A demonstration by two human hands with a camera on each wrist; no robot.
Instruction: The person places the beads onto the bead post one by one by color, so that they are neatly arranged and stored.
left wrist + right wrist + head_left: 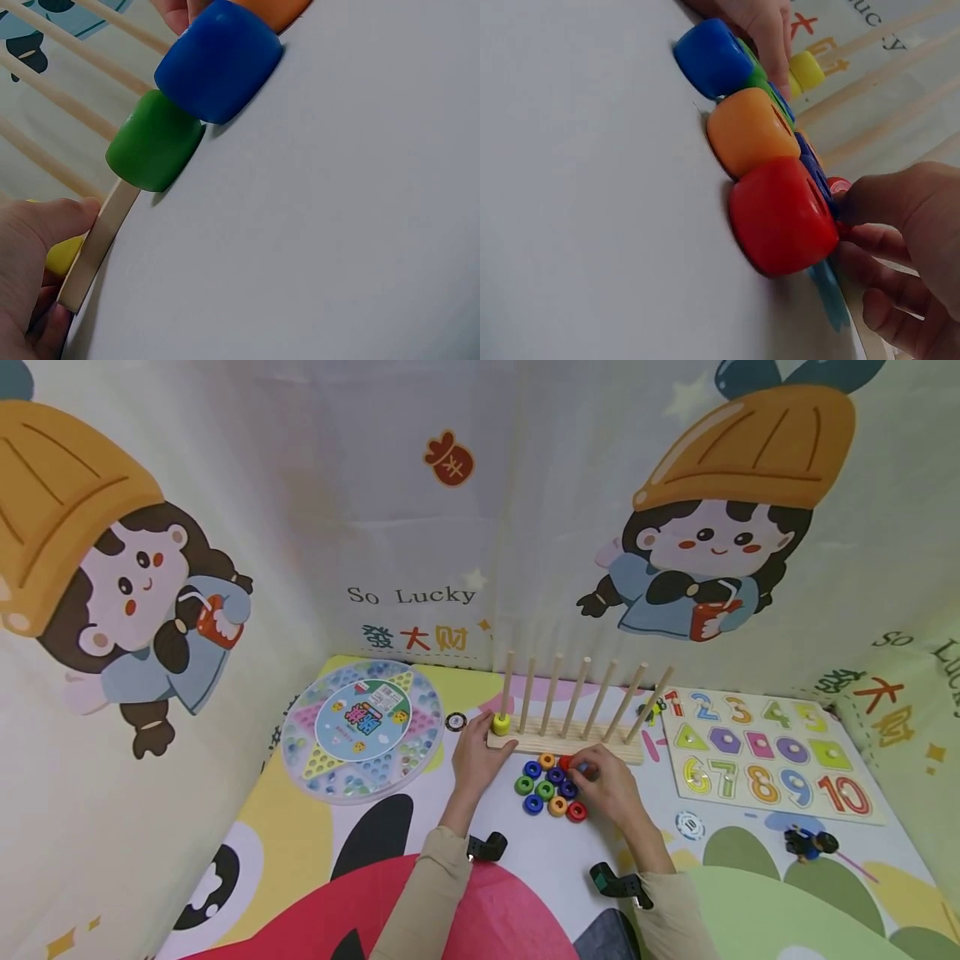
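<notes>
My left hand point(478, 758) grips the left end of a wooden peg stand point(555, 743), thumb along its front edge. Yellow rings point(501, 724) sit at the bottom of the leftmost peg, beside that hand; the other pegs are bare. In front of the stand lies a tight cluster of coloured rings, among them a blue ring point(219, 64), a green ring point(155, 142) and an orange ring point(751, 133). At the cluster's back right, my right hand point(609, 783) pinches a red ring point(838, 184), partly hidden by the thumb. Another red ring point(784, 216) lies nearer the front.
A round game board point(300, 760) lies left of the stand, a number puzzle board point(757, 764) to its right. Poker chips point(690, 826) and a small toy figure point(810, 842) lie about. A printed curtain point(540, 527) hangs behind the table.
</notes>
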